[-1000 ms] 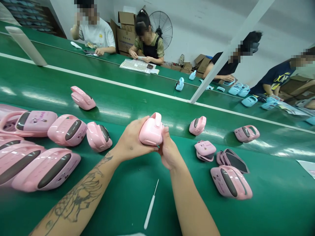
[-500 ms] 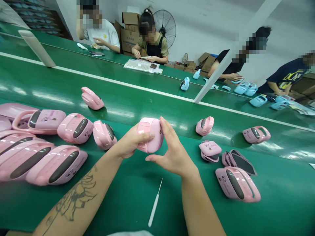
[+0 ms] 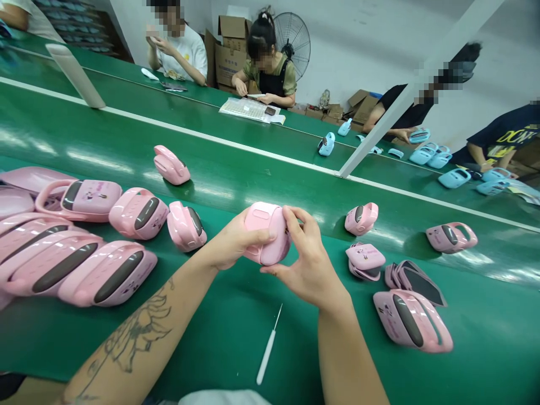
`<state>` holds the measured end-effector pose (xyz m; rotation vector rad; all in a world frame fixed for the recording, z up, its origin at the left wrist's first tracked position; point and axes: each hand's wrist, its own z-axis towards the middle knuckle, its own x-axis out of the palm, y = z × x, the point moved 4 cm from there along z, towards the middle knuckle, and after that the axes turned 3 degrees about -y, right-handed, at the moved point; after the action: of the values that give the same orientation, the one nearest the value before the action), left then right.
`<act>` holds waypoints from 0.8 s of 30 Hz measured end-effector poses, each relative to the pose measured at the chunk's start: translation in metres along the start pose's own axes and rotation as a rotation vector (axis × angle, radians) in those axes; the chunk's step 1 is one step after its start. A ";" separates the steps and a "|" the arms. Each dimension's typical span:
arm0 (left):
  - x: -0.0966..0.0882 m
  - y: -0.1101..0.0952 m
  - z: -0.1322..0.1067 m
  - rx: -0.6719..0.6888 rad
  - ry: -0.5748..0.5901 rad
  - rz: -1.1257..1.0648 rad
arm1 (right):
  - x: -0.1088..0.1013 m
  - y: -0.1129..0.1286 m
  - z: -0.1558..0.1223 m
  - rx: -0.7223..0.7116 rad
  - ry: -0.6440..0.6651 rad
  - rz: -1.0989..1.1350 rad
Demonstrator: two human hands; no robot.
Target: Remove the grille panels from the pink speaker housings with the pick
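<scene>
A rounded pink plastic casing [image 3: 266,233] is held up between my two hands above the green work surface. My left hand [image 3: 236,239] grips its left side, thumb laid across the face. My right hand [image 3: 306,253] holds the right end, fingertips at the upper corner and thumb at the lower one. The side turned away from me is hidden. Below the hands lies a thin pick with a white handle [image 3: 265,357], its metal tip pointing away from me.
Several pink casings with dark windows [image 3: 126,275] crowd the left side. To the right are a casing [image 3: 411,320], stacked pink panels [image 3: 365,259] and dark-backed panels [image 3: 417,281]. Beyond a white rail [image 3: 211,138], co-workers sit near blue casings [image 3: 453,178]. A white post [image 3: 375,135] slants upward.
My right fingers have bent in and closed onto the casing's right end. The view has shifted slightly. Across the table, one co-worker has raised a blue casing.
</scene>
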<state>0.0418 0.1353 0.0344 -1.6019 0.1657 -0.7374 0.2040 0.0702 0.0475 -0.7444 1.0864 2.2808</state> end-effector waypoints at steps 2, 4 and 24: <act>0.001 0.002 -0.001 -0.020 -0.021 -0.013 | -0.001 0.001 -0.001 0.010 0.005 0.003; 0.001 0.004 -0.001 -0.030 -0.032 -0.023 | -0.001 0.002 -0.001 0.022 0.010 0.010; 0.002 0.010 0.001 0.008 -0.062 0.035 | -0.003 -0.004 0.000 0.011 0.035 0.101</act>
<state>0.0474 0.1333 0.0258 -1.6088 0.1453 -0.6599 0.2086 0.0715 0.0469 -0.7432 1.1759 2.3521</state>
